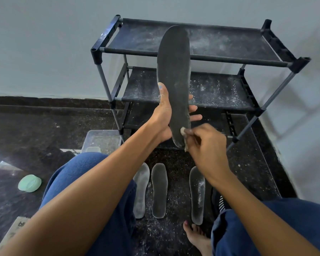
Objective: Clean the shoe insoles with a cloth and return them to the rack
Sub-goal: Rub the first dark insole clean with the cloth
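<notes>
Head view of a seated person in blue trousers, facing a black three-tier rack (194, 54) of metal tubes and fabric shelves that stands against a pale wall at 12 o'clock; its shelves are speckled with white dust. The left hand (166, 115) holds a long dark grey shoe insole (174, 76) upright at the centre of the view, thumb curled over the insole's left edge and fingers wrapped behind it, their tips showing past the right edge. The insole's rounded toe end points toward 12 o'clock, in front of the top shelf, and its narrow heel end points toward 6 o'clock. The right hand (207, 145), entering from 4 o'clock, pinches a small pale cloth (183, 131) in curled fingers and presses it against the insole's lower right edge, near the heel. On the dark speckled stone floor (26, 130), between the knees at 6 o'clock, three further insoles lie side by side: a light grey dusty insole (141, 189), a dark grey insole (159, 191) just beside it, and a dust-flecked grey insole (197, 196) set apart to the right. White dust lies scattered around them. A bare foot (198, 237) rests at 5 o'clock. A clear plastic tub (102, 140) sits near the rack's left leg, and a pale green rounded object (29, 183) lies at 8 o'clock.
</notes>
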Demonstrator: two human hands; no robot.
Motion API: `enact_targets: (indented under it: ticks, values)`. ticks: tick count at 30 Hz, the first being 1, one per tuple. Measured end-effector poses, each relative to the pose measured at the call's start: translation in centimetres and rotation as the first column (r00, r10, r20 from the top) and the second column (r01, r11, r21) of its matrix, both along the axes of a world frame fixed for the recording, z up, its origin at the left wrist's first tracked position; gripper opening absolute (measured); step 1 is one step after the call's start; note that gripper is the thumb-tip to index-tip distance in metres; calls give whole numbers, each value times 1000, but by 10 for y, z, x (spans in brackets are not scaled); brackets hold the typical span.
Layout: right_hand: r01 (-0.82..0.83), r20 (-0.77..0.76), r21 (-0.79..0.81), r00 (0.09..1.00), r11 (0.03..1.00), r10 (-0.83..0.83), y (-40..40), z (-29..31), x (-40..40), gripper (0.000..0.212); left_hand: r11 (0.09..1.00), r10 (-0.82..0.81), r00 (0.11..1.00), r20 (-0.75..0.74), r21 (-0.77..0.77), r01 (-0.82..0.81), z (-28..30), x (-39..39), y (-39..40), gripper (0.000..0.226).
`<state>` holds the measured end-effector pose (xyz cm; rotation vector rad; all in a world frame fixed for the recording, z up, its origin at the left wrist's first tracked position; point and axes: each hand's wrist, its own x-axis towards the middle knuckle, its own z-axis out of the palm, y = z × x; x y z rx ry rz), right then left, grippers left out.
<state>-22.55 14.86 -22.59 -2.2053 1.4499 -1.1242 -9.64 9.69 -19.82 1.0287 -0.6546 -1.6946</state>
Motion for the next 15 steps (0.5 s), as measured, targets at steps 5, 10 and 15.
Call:
enact_targets:
  ticks: [5, 10, 15]
  values:
    - [52, 119, -31, 992, 998, -48, -8, 6, 0, 6, 1000, 29, 997, -77, -3, -29, 2, -3, 0, 98]
    - [-16, 144, 99, 990, 995, 2, 8, 6, 7, 5, 999, 37, 996, -79, -11, -38, 5, 1, -1, 102]
    - [111, 158, 96, 979, 989, -126, -9, 7, -5, 5, 998, 45, 992, -115, -46, -51, 6, -2, 0, 101]
